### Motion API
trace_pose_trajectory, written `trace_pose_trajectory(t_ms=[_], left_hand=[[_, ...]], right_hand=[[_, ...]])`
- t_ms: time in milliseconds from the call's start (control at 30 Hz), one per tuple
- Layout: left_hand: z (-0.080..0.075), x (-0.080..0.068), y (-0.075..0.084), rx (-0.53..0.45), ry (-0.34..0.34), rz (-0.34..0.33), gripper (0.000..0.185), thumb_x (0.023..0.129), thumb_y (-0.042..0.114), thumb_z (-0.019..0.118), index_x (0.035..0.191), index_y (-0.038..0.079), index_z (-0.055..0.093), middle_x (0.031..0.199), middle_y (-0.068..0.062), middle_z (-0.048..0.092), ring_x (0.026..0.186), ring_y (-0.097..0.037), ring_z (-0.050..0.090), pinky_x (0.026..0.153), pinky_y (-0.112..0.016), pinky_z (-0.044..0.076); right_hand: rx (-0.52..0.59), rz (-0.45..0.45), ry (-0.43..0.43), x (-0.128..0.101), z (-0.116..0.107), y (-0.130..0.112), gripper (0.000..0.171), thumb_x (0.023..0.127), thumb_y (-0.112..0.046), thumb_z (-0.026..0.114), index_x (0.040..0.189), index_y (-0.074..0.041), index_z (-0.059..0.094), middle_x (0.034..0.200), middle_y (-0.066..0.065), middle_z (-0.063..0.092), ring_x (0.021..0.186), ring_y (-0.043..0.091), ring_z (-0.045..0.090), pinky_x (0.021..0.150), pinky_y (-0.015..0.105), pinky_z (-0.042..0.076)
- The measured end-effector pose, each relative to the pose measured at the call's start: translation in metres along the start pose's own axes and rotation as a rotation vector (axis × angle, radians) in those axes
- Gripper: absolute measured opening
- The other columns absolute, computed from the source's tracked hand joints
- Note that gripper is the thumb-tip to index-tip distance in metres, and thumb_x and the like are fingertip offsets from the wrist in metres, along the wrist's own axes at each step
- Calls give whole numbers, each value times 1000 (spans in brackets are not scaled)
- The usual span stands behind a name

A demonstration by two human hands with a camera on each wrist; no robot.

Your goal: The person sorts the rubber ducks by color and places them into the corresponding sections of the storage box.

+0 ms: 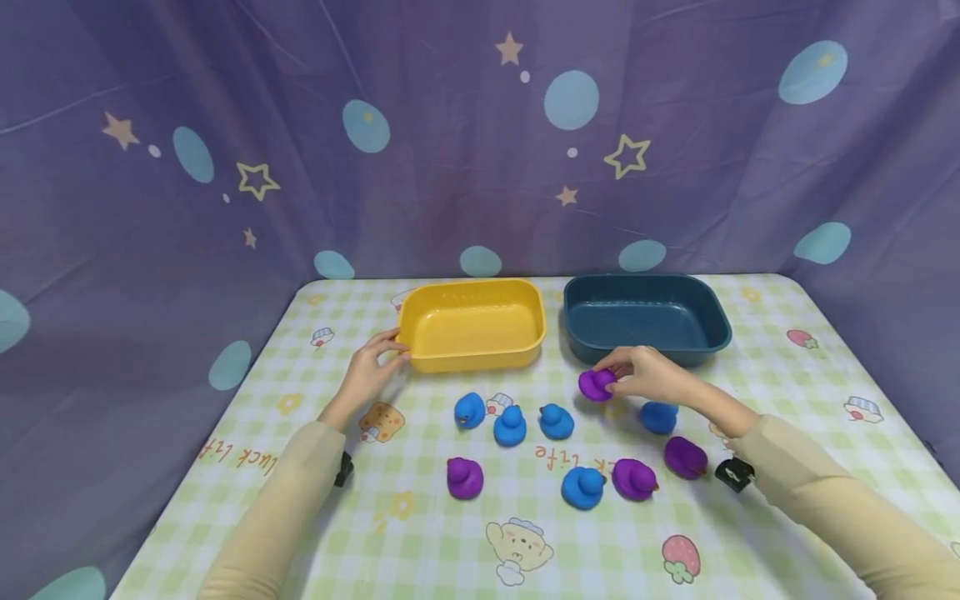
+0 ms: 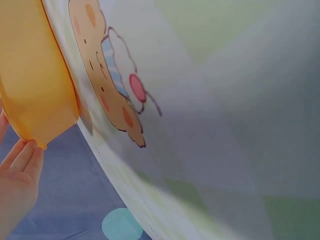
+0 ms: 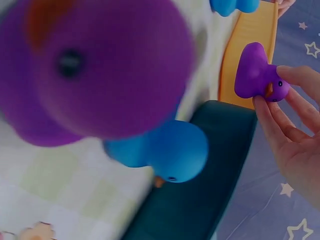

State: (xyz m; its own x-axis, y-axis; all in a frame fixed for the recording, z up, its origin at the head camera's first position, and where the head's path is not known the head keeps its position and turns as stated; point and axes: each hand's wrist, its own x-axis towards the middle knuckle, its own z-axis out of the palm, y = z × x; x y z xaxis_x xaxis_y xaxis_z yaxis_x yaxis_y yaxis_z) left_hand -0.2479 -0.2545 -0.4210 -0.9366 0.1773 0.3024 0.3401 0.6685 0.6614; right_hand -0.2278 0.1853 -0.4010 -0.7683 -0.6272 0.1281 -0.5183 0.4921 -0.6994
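Purple is the duck (image 1: 596,386) that the right hand (image 1: 651,375) grasps, its fingers (image 3: 301,76) and thumb pinching the head side. This duck is just before the near left corner of the dark blue tray (image 1: 701,352), and it appears to be lifted from the worktop (image 1: 420,550). With fingers and thumb, the left hand (image 1: 367,371) holds the near left corner of the yellow tray (image 1: 476,362), probably to keep it steady. I judge that the step in hand is the handling of one single duck, between picking and release. The next move would call for raising it above the near rim of whichever tray receives it, then loosening the fingers gently. Farther around, a blue duck (image 1: 658,419) sits below the right wrist, where the sleeve could brush it. More to the near side are a second purple duck (image 1: 686,457), a third purple duck (image 1: 634,479) and, just beside this one, a second blue duck (image 1: 583,487). On the left, three blue ducks (image 1: 510,426) are spread before the yellow tray, with a fourth purple duck (image 1: 465,478) nearer. What mainly stands in the way is the tray rim; also the black device (image 1: 735,473) at the right wrist is close to the second purple duck.
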Motion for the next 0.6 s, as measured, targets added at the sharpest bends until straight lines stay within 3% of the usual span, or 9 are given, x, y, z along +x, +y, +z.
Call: trace_pose_trajectory(t_ms=[367, 600], left_hand=[[0, 0, 0, -2, -4, -19, 23, 81, 14, 64, 98, -2, 63, 129, -16, 45, 120, -32, 39, 103, -45, 28], [-1, 0, 0, -3, -14, -22, 23, 82, 14, 63, 98, -2, 63, 130, -17, 44, 120, -32, 39, 101, -47, 31]], right_hand=[[2, 0, -19, 23, -14, -20, 28, 76, -3, 67, 103, 2, 63, 97, 12, 62, 87, 24, 61, 75, 27, 52], [-26, -9, -13, 42, -25, -34, 29, 75, -4, 67, 103, 1, 63, 98, 12, 63, 87, 24, 62, 75, 30, 52]])
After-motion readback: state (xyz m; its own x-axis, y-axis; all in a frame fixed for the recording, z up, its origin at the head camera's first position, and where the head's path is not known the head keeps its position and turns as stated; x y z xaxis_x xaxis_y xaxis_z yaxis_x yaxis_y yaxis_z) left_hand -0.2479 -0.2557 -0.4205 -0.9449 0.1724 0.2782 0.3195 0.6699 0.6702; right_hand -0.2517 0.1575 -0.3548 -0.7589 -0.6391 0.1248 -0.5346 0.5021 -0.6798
